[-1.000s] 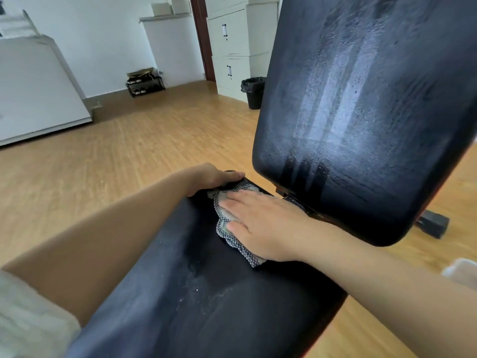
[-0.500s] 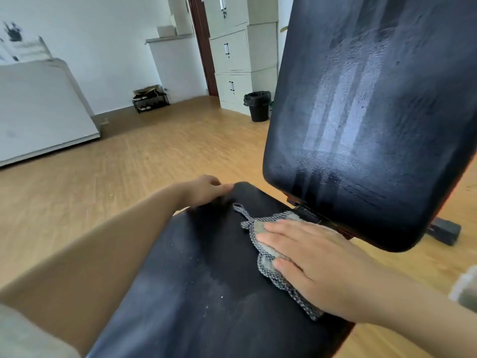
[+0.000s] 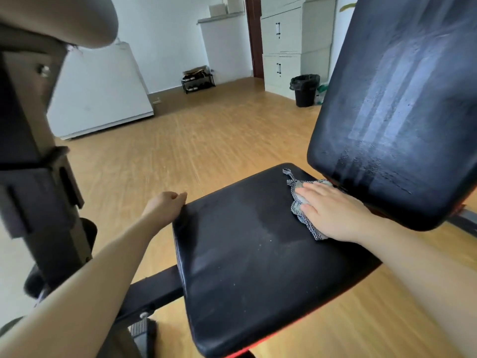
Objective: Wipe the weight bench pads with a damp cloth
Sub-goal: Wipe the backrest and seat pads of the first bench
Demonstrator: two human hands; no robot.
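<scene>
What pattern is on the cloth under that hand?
The cloth has a fine black-and-white check, seen in the head view, lying on the black seat pad.

We see a floor (image 3: 206,140) of honey-coloured wood-look planks running to the far wall (image 3: 167,34), which is plain white. At far left a big white panel (image 3: 103,99) leans back on a slant, its foot on the floor. Against the far wall stands a low black rack (image 3: 198,82) with dark things on its shelves. Right of it a white half-height partition (image 3: 224,45) carries a grey top and a pale box (image 3: 218,9). A dark brown door frame (image 3: 254,34) follows, then pale filing cabinets (image 3: 291,42), stacked high. A black bin (image 3: 305,90) with a black liner stands before them. The light is soft and even.
</scene>
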